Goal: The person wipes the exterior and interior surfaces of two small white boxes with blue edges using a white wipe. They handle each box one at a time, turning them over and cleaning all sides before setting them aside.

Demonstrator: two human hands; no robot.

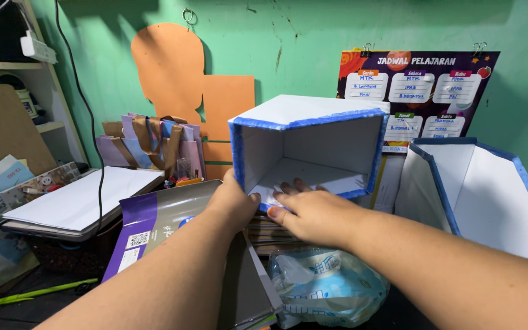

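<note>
Centre of frame: a white cardboard box with blue taped edges [308, 150] lies on its side, open mouth toward me, long axis running left to right; my left hand [233, 205] clasps its lower left corner, fingers curled round the edge; my right hand [313, 214] lies flatter, thumb on the lower rim, fingertips reaching inside onto the floor panel; both hands touch the box from below, about equally near. A second blue-edged box [484, 195] stands at right; plastic bag [325, 284] below; timetable poster [420, 91] on the green wall.
</note>
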